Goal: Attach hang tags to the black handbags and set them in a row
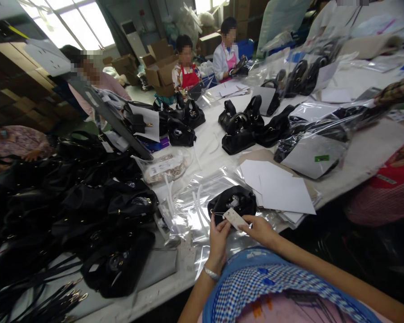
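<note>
A black handbag [245, 202] lies on clear plastic sheets in front of me, with gold-coloured rings and crumpled filling showing in its opening. Between my hands is a pale hang tag [234, 218], tied to the bag's near left side by a thin string. My left hand [218, 237] is closed in a pinch by the bag's left ring, on the string as far as I can see. With thumb and fingers, my right hand [260, 229] grips the lower right end of the tag. The clear plastic bags [188, 211] spread beneath and left of the handbag.
Many black handbags [77, 202] are heaped on the left, with straps [47, 287] at the lower left. White paper sheets [276, 184] are stacked right of my bag. A bag of small parts [164, 168] lies ahead. Several co-workers sit around the table; a plastic-wrapped handbag [313, 148] is at right.
</note>
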Demonstrator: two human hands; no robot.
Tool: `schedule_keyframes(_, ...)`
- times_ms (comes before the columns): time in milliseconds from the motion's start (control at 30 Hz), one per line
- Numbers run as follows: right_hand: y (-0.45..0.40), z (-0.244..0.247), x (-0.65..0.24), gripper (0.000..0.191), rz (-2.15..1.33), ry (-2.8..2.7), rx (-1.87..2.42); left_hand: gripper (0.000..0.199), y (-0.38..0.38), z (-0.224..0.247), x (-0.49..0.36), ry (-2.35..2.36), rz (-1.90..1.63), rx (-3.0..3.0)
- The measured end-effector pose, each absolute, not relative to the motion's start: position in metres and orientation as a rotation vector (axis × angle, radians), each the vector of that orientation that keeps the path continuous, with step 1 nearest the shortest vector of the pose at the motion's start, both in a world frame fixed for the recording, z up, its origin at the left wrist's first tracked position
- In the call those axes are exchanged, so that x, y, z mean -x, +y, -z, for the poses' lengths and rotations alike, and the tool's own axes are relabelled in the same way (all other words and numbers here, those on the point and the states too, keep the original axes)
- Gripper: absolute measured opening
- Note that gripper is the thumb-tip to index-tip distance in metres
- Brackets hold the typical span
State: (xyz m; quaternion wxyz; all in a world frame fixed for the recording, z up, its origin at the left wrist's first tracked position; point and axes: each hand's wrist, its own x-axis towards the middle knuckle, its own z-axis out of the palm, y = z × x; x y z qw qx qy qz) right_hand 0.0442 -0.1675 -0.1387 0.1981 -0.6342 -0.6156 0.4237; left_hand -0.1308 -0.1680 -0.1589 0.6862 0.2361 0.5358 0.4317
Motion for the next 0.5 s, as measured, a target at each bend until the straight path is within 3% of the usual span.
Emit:
schedule_keyframes(133, -0.155, 0.126, -0.062, 0.026, -0.76, -1.763, 1.906, 0.056, -0.16, 0.157, 0.14, 1.498, -0.984, -0.889)
schedule_keyframes(233, -0.142, 0.131, -0.068, 0.027, -0.591, -1.878, 1.78, 0.042, -0.147, 0.145, 0.143, 1.597, -1.056, -1.263)
schedule_keyframes(500, -0.12, 0.16, -0.07, 0.038, -0.487, -2.151, 1.799, 0.057, -0.083, 0.126, 0.136, 1.252, -0.698, -1.739)
